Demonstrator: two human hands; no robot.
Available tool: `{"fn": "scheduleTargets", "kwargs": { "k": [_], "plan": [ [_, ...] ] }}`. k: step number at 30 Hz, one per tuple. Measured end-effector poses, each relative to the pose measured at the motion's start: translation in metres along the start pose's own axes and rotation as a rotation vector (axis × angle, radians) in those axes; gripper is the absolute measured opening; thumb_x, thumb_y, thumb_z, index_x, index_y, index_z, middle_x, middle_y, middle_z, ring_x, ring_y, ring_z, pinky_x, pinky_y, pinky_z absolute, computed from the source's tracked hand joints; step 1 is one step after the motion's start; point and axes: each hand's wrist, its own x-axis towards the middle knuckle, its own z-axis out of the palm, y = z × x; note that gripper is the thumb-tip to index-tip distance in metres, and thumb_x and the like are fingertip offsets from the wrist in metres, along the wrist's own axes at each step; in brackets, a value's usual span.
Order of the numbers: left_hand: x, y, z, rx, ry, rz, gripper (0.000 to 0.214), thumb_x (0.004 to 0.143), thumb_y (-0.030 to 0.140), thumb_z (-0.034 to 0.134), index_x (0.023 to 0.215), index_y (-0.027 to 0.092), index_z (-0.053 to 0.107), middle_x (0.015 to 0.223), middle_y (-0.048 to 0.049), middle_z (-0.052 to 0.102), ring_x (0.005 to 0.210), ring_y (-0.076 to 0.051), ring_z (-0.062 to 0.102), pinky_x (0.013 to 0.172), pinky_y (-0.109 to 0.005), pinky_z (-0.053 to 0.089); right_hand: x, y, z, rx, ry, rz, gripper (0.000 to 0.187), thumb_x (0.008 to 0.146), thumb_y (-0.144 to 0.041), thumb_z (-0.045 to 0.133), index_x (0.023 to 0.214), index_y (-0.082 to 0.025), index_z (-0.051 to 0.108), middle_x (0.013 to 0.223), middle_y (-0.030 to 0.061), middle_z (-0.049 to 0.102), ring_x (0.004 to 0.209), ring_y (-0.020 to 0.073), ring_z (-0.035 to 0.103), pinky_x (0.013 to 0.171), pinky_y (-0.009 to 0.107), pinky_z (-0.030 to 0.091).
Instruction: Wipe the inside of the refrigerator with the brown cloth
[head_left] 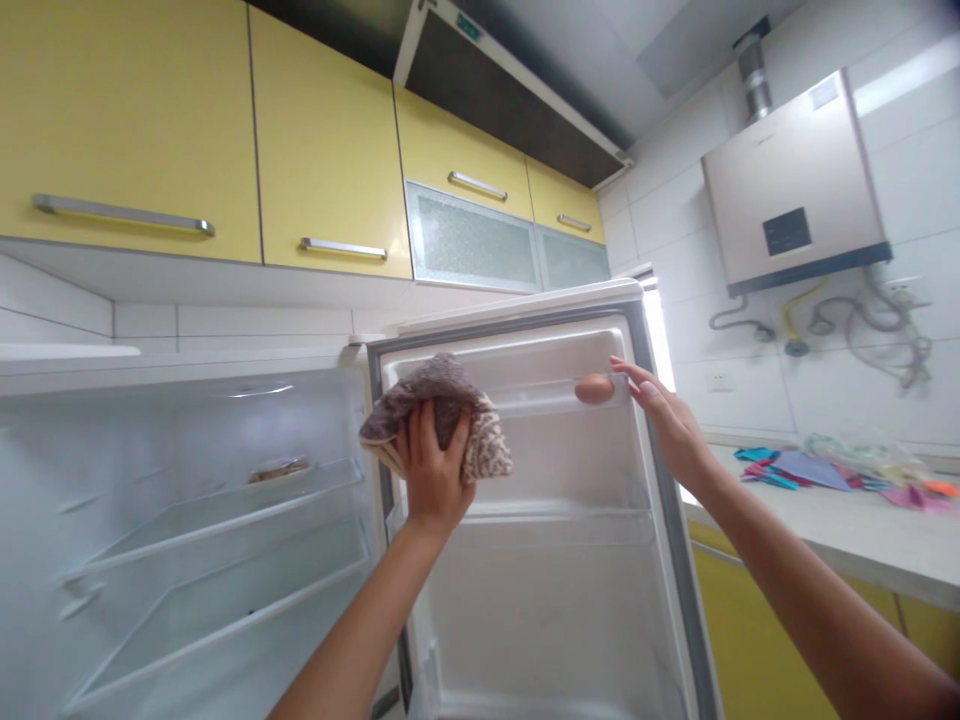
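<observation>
My left hand [436, 478] grips a bunched brown-and-cream patterned cloth [437, 380] in front of the upper part of the open fridge door [517, 600]. My right hand [671, 425] is at the door's outer edge, with its fingers stretched out and nothing held in them. Its fingertips are close to a brown egg [595, 389] in the clear top door shelf [532, 398]. Whether they touch the shelf's end, I cannot tell. The cloth hides the hinge-side part of that shelf.
To the left is the fridge interior with glass shelves [217, 515] and a small package [278, 470]. Yellow cupboards [322, 130] hang above. On the right, colourful cloths [810, 470] lie on a counter [885, 540], below a water heater [795, 190].
</observation>
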Motion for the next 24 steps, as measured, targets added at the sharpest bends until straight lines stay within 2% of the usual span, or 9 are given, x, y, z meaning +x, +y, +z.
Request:
{"fn": "scheduleTargets", "kwargs": {
  "k": [3, 6, 10, 14, 17, 19, 21, 24],
  "plan": [
    [0.018, 0.030, -0.002, -0.040, -0.122, 0.193, 0.085, 0.071, 0.025, 0.073, 0.150, 0.033, 0.043, 0.165, -0.0197, 0.025, 0.150, -0.047, 0.025, 0.120, -0.066, 0.018, 0.000, 0.003, -0.003, 0.026, -0.033, 0.011, 0.047, 0.097, -0.061, 0.042, 0.132, -0.036, 0.062, 0.149, 0.0009, 0.056, 0.144, 0.0280, 0.043, 0.123, 0.055, 0.029],
    [0.039, 0.068, -0.002, -0.101, -0.201, 0.391, 0.085, 0.074, 0.029, 0.071, 0.152, 0.035, 0.039, 0.162, -0.0186, 0.032, 0.149, -0.044, 0.030, 0.121, -0.064, 0.019, 0.003, 0.006, -0.009, 0.058, -0.078, 0.036, 0.048, 0.097, -0.061, 0.043, 0.134, -0.037, 0.060, 0.150, -0.0014, 0.055, 0.146, 0.0278, 0.041, 0.123, 0.056, 0.029],
    [0.062, 0.117, 0.003, -0.173, -0.173, 0.539, 0.069, 0.082, 0.028, 0.062, 0.150, 0.029, 0.044, 0.160, -0.0195, 0.037, 0.148, -0.041, 0.032, 0.121, -0.062, 0.021, 0.013, 0.010, -0.021, 0.223, -0.137, 0.118, 0.051, 0.094, -0.063, 0.046, 0.134, -0.035, 0.061, 0.141, -0.0018, 0.064, 0.141, 0.0278, 0.048, 0.119, 0.054, 0.039],
    [0.080, 0.148, 0.010, -0.200, -0.097, 0.611, 0.051, 0.088, 0.025, 0.052, 0.139, 0.022, 0.056, 0.155, -0.0205, 0.045, 0.146, -0.040, 0.037, 0.120, -0.062, 0.023, 0.023, 0.008, -0.033, 0.360, -0.102, 0.268, 0.052, 0.096, -0.064, 0.040, 0.121, -0.031, 0.070, 0.127, 0.0000, 0.072, 0.129, 0.0268, 0.061, 0.113, 0.048, 0.049],
    [0.087, 0.154, 0.012, -0.224, -0.080, 0.615, 0.049, 0.089, 0.023, 0.050, 0.137, 0.024, 0.058, 0.152, -0.0183, 0.049, 0.145, -0.038, 0.039, 0.120, -0.063, 0.023, 0.026, 0.006, -0.035, 0.354, -0.093, 0.266, 0.051, 0.095, -0.064, 0.040, 0.116, -0.030, 0.072, 0.126, 0.0005, 0.073, 0.127, 0.0263, 0.062, 0.115, 0.045, 0.047],
    [0.086, 0.147, 0.012, -0.249, -0.098, 0.584, 0.055, 0.087, 0.024, 0.053, 0.142, 0.025, 0.054, 0.155, -0.0178, 0.047, 0.147, -0.038, 0.036, 0.121, -0.064, 0.021, 0.027, 0.007, -0.035, 0.335, -0.101, 0.215, 0.050, 0.094, -0.065, 0.044, 0.119, -0.031, 0.071, 0.129, 0.0000, 0.071, 0.129, 0.0270, 0.060, 0.116, 0.048, 0.045],
    [0.080, 0.133, 0.010, -0.255, -0.119, 0.508, 0.065, 0.083, 0.025, 0.058, 0.147, 0.027, 0.048, 0.159, -0.0174, 0.041, 0.148, -0.040, 0.033, 0.121, -0.065, 0.020, 0.026, 0.009, -0.034, 0.307, -0.131, 0.179, 0.047, 0.093, -0.063, 0.048, 0.123, -0.033, 0.068, 0.135, -0.0007, 0.068, 0.132, 0.0280, 0.058, 0.116, 0.053, 0.044],
    [0.067, 0.097, 0.006, -0.187, -0.114, 0.364, 0.077, 0.078, 0.029, 0.065, 0.151, 0.029, 0.041, 0.162, -0.0164, 0.036, 0.149, -0.041, 0.030, 0.123, -0.063, 0.019, 0.023, 0.010, -0.033, 0.247, -0.184, 0.160, 0.042, 0.094, -0.058, 0.052, 0.125, -0.035, 0.066, 0.142, -0.0001, 0.063, 0.136, 0.0282, 0.053, 0.114, 0.054, 0.044]
  ]
}}
